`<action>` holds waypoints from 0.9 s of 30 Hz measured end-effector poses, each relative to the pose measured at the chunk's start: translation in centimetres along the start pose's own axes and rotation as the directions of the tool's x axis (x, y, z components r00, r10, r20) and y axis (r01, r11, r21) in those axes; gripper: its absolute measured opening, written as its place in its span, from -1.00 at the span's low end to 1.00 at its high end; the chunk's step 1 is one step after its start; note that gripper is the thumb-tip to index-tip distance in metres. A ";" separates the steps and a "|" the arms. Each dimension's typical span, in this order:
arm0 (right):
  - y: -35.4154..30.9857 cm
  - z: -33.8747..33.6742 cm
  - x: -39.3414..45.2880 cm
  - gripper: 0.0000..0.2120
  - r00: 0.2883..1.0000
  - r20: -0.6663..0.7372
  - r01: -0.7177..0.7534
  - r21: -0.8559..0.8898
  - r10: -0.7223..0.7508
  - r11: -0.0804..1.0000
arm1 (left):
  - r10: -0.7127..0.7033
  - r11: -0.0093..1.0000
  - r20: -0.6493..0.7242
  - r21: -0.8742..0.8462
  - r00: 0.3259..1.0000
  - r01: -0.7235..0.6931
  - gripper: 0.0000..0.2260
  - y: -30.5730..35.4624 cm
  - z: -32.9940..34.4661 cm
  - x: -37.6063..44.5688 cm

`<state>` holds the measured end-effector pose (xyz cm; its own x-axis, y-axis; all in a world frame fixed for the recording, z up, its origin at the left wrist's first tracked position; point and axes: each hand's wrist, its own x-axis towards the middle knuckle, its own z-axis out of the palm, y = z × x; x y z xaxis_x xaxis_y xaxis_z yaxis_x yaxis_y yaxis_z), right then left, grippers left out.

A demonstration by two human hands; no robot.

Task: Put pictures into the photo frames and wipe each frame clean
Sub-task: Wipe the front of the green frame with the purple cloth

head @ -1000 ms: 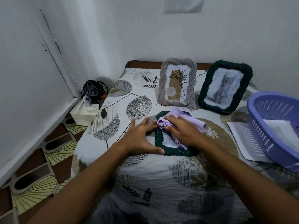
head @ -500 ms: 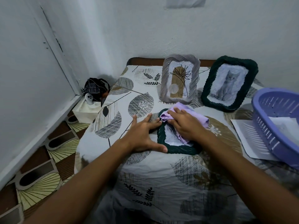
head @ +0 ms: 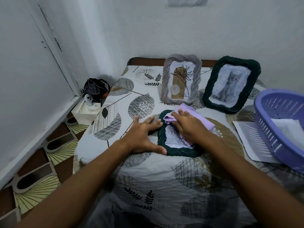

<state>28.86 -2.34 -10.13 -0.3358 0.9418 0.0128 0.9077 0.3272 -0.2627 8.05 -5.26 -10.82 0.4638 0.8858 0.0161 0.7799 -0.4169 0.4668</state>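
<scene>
Our flat left hand point(head: 141, 137) steadies the light, fragile dark-green rope-edged frame point(head: 179, 152) by its rim; our right hand point(head: 189, 127) presses the soft lilac cloth point(head: 202, 120).

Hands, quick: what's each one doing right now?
Left hand: open, fingers flat, bracing the lying frame.
Right hand: open, pressing the cloth on that frame.
</scene>
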 end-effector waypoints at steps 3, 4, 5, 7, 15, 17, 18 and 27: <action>-0.9 0.2 -0.8 -0.54 0.996 0.045 0.070 0.058 -0.073 0.996 | 0.007 1.000 -0.006 -0.002 1.000 -0.007 0.06 -0.2 0.1 0.0; -0.8 -0.1 -1.7 -0.56 0.994 0.052 0.093 0.059 -0.096 0.994 | 0.007 1.000 -0.001 -0.008 1.000 -0.007 0.06 -0.2 0.1 0.0; -0.4 -0.6 -2.7 -0.58 0.993 0.048 0.104 0.050 -0.107 0.993 | 0.004 1.000 0.004 -0.015 1.000 -0.004 0.06 -0.3 0.1 0.1; 0.9 -1.5 -4.2 -0.64 0.994 -0.006 0.108 0.007 -0.108 0.994 | -0.003 1.000 0.013 -0.014 1.000 0.003 0.07 -0.2 0.0 0.1; 2.7 -1.5 -2.0 -0.59 0.997 -0.075 0.009 -0.109 -0.017 0.994 | -0.012 1.000 -0.039 -0.018 0.999 0.011 0.06 0.4 0.7 -0.3; 2.5 -1.3 -1.1 -0.59 0.997 -0.076 -0.012 -0.113 0.003 0.994 | -0.012 1.000 -0.025 -0.028 1.000 0.011 0.06 0.3 0.4 -0.2; 2.3 -1.3 -0.7 -0.59 0.997 -0.072 -0.023 -0.116 0.015 0.993 | -0.009 0.999 -0.017 -0.032 1.000 0.008 0.06 0.2 0.4 -0.1; 2.0 -1.5 -3.3 -0.62 0.998 -0.029 0.054 -0.094 -0.057 0.994 | 0.001 0.999 -0.023 -0.054 1.000 -0.003 0.06 -0.2 0.4 -0.1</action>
<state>32.18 -4.62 -9.29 -0.3795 0.9235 0.0562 0.9078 0.3834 -0.1700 8.06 -5.33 -11.30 0.4550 0.8897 0.0375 0.7550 -0.4077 0.5136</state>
